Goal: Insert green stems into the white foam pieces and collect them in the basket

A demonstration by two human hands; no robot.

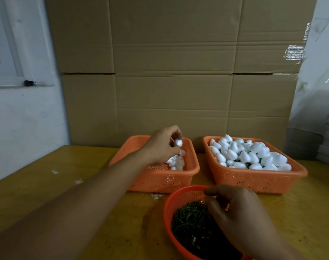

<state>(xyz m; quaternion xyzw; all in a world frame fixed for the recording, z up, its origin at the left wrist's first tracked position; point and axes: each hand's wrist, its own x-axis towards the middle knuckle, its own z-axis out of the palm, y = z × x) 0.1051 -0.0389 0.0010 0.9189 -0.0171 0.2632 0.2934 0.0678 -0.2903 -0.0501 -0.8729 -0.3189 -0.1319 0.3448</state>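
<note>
Head | left hand fingertips pinch foam piece | above left basket

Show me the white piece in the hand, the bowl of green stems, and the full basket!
white foam piece (pixel 178 142), head view, its rounded front.
round red bowl (pixel 168 207), head view, left rim.
full orange basket (pixel 253 180), head view, front wall.

yellow table | two orange baskets | red bowl | white scraps
</note>
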